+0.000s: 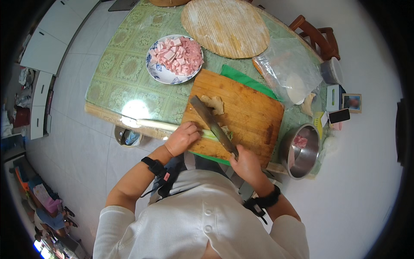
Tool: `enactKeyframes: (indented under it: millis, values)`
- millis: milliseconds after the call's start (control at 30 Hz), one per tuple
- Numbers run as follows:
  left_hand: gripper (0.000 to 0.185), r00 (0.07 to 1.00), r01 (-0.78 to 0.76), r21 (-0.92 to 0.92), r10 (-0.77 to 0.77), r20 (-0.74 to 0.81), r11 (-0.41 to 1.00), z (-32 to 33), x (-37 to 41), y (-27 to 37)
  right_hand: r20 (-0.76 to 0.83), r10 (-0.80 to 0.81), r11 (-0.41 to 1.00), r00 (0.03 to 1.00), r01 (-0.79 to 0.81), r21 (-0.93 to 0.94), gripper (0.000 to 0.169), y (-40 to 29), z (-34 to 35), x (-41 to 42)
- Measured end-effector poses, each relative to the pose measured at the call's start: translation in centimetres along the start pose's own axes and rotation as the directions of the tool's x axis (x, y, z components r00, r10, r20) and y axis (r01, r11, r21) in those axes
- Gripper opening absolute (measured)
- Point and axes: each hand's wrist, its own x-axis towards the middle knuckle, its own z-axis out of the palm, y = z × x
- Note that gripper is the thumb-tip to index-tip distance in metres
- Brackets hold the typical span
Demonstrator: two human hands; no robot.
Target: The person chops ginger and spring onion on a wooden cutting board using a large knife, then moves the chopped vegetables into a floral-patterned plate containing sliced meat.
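My left hand (183, 138) grips a long scallion stalk (158, 125), which lies across the near left part of the wooden cutting board (249, 119). The white end sticks out left over the table; the green end runs under the blade. In my right hand (247, 162) is the handle of a cleaver (212, 124), its blade slanting over the stalk towards the far left. Behind the blade a piece of ginger root (216, 104) rests on the board. Some scraps lie by the blade near the scallion's green end. Beyond the board's left corner stands a plate of diced pink meat (176, 56).
A steel bowl (304, 152) with meat pieces stands at the table's right edge. Farther back are a round slatted mat (226, 27) and a clear plastic bag (288, 71). A bin (124, 136) stands under the left edge. A wooden chair (315, 37) is behind.
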Motion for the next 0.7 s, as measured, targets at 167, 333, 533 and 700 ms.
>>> enactKeyframes:
  millis: [167,333,533,700]
  values:
    - [0.017,0.999,0.026,0.038,-0.028,0.042,0.999,0.0,-0.3,-0.3,-0.097,-0.068,0.995,0.993,0.074,0.064,0.023,-1.9,0.6,2.7]
    - [0.018,1.000,0.013,0.002,-0.013,-0.004,1.000,0.2,-0.1,-0.5,-0.033,0.005,1.000,0.999,-0.004,0.006,0.020,1.0,-0.4,-0.4]
    - [0.018,0.999,-0.017,-0.012,0.016,-0.048,1.000,0.3,0.1,-0.6,-0.046,-0.003,0.999,0.999,0.005,0.037,0.020,0.2,-2.1,-1.9]
    - [0.017,1.000,0.007,-0.001,-0.007,-0.009,1.000,0.3,-0.2,-0.5,0.035,0.010,1.000,0.999,-0.010,0.021,0.021,-0.1,-2.4,-2.6]
